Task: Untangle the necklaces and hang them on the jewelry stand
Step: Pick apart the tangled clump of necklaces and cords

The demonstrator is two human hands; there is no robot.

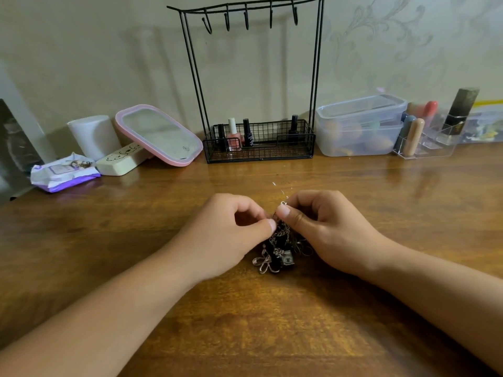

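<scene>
Both hands meet mid-table over a tangled clump of necklaces (281, 247) lying on the wooden table (272, 322), roughly centered between its left and right edges and well apart from the back edge. Left hand (231, 235) has fingers curled, thumb and forefinger pinching the top of the tangle; right hand (324, 229) is also curled, thumb pressed on the chain, pinching a strand with a small clasp at its tip. Pendants (a bow shape and a boxy charm) spill toward the near edge, touching the wood. Jewelry stand (253, 85) sits upright at the back edge against the wall, its hooks bare, nail polish bottles (239, 134) in its basket. Bare wood lies between tangle and stand. Back left: pink-rimmed mirror (159, 134), wipes pack (64, 172). Back right: plastic container (359, 126), clear organizer (430, 134).
</scene>
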